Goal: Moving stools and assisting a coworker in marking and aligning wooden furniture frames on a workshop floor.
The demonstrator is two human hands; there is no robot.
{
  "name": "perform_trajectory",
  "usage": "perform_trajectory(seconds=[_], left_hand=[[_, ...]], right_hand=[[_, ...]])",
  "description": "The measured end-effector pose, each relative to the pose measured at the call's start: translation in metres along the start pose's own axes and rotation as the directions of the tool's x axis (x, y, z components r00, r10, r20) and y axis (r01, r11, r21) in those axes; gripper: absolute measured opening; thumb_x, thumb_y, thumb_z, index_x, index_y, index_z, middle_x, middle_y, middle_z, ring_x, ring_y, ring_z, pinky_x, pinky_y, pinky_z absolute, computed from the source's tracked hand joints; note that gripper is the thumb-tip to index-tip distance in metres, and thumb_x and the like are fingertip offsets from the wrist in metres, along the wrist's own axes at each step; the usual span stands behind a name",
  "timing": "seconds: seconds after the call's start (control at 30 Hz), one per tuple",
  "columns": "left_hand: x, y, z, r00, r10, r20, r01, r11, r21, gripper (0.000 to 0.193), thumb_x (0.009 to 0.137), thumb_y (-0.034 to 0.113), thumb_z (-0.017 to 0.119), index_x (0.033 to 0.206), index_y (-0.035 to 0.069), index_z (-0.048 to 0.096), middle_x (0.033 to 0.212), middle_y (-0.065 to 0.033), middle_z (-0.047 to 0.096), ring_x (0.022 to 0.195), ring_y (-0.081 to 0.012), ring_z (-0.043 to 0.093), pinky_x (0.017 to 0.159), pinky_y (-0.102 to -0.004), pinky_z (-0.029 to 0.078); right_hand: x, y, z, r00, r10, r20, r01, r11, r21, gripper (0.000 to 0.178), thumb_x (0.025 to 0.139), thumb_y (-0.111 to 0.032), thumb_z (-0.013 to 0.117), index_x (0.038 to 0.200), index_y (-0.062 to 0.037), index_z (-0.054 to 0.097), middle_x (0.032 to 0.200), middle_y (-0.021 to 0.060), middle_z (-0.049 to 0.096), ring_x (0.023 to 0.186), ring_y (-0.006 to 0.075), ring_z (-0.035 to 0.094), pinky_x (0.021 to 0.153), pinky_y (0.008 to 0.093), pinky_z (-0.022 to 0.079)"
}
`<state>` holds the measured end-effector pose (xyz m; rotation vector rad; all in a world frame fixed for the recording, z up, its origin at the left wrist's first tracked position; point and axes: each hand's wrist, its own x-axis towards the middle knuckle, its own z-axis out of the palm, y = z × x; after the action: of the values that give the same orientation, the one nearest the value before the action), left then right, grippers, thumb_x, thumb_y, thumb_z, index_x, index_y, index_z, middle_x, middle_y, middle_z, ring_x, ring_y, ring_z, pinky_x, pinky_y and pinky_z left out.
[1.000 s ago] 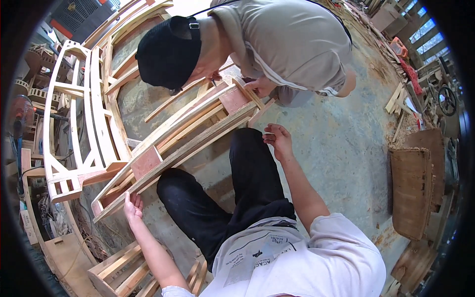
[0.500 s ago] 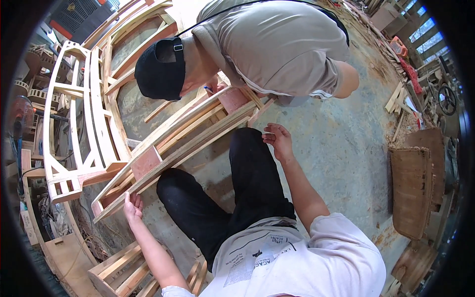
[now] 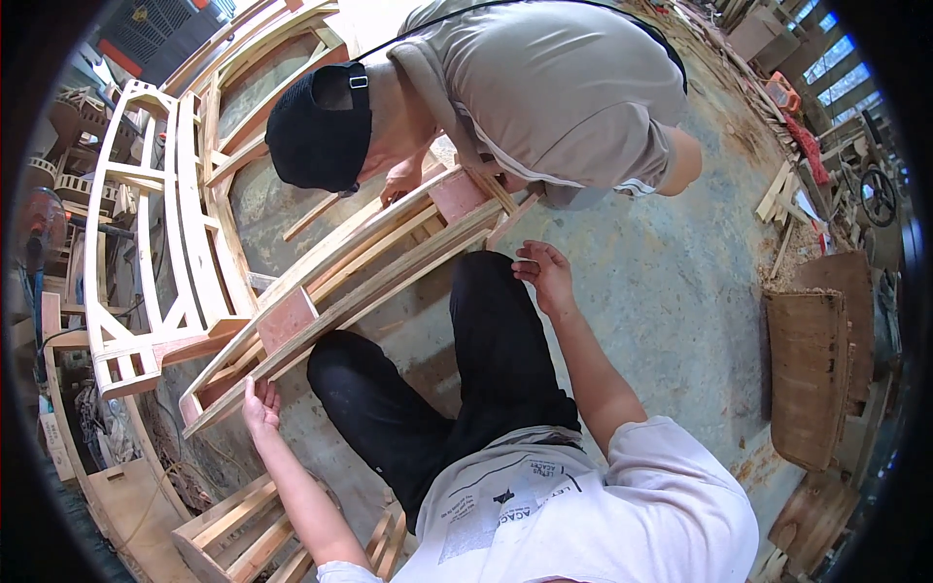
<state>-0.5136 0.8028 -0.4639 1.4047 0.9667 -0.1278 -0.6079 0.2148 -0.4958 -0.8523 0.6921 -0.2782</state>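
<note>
A long, curved wooden frame [image 3: 374, 255] with pinkish blocks between its rails slants across in front of my knees. At its near left end, my left hand [image 3: 261, 408] is closed on the lower edge, its fingers against the wood. Beside my right knee hangs my right hand [image 3: 546, 277], open with fingers loosely bent and apart. It holds nothing I can see and is just short of the frame's right end. Across the frame, a co-worker in a black cap [image 3: 319, 126] bends over it, one hand [image 3: 400, 185] at the far rail.
To the left stands another ladder-like wooden frame [image 3: 146, 180], with larger curved frames behind it. Slatted wood pieces [image 3: 243, 530] lie low by my left forearm. Brown boards [image 3: 809, 374] lean at the right, near scrap wood and sawdust on the concrete floor [image 3: 671, 301].
The co-worker's head has shifted slightly right, and their hand has come into fuller view at the far rail. The blue thing seen there earlier no longer shows. My hands have barely moved.
</note>
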Motion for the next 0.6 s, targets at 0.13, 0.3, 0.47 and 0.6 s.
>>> perform_trajectory(seconds=[0.13,0.3,0.47,0.6], left_hand=[[-0.0008,0.0006,0.0008,1.000,0.000,-0.006,0.000,1.000,-0.010,0.053,0.078,0.049,0.063,0.114,0.013,0.051,0.105,-0.0009,0.061,0.097,-0.0173,0.056,0.083,-0.0354,0.038],[-0.0034,0.0008,0.0027,1.000,-0.003,-0.009,0.003,1.000,-0.021,0.044,0.079,0.048,0.062,0.107,0.014,0.055,0.101,0.0005,0.062,0.093,-0.0164,0.059,0.078,-0.0337,0.041],[0.0003,0.0005,-0.0004,1.000,-0.005,-0.004,0.005,1.000,-0.023,0.041,0.080,0.047,0.061,0.105,0.014,0.057,0.100,0.0008,0.062,0.092,-0.0163,0.059,0.077,-0.0335,0.042],[-0.0001,-0.0002,0.0010,1.000,-0.001,-0.004,0.001,1.000,-0.017,0.042,0.081,0.046,0.061,0.107,0.014,0.057,0.102,0.0002,0.062,0.093,-0.0166,0.059,0.077,-0.0329,0.043]], right_hand=[[0.0008,0.0006,0.0003,1.000,-0.006,0.011,0.006,1.000,0.007,0.022,0.089,-0.020,0.052,0.101,-0.0020,0.058,0.089,0.0101,0.062,0.070,0.0199,0.063,0.062,0.0305,0.052],[-0.0002,-0.0004,0.0025,1.000,-0.004,0.004,0.004,1.000,0.004,0.022,0.089,-0.019,0.052,0.102,-0.0018,0.057,0.089,0.0105,0.062,0.070,0.0200,0.063,0.062,0.0307,0.052],[0.0013,0.0001,0.0030,1.000,0.003,0.013,-0.003,1.000,0.012,0.022,0.090,-0.018,0.051,0.102,-0.0015,0.057,0.089,0.0108,0.062,0.070,0.0202,0.063,0.062,0.0313,0.052],[0.0015,0.0013,0.0024,1.000,-0.005,0.024,0.005,1.000,0.023,0.021,0.090,-0.018,0.051,0.102,-0.0013,0.057,0.089,0.0109,0.062,0.070,0.0205,0.063,0.062,0.0316,0.052]])
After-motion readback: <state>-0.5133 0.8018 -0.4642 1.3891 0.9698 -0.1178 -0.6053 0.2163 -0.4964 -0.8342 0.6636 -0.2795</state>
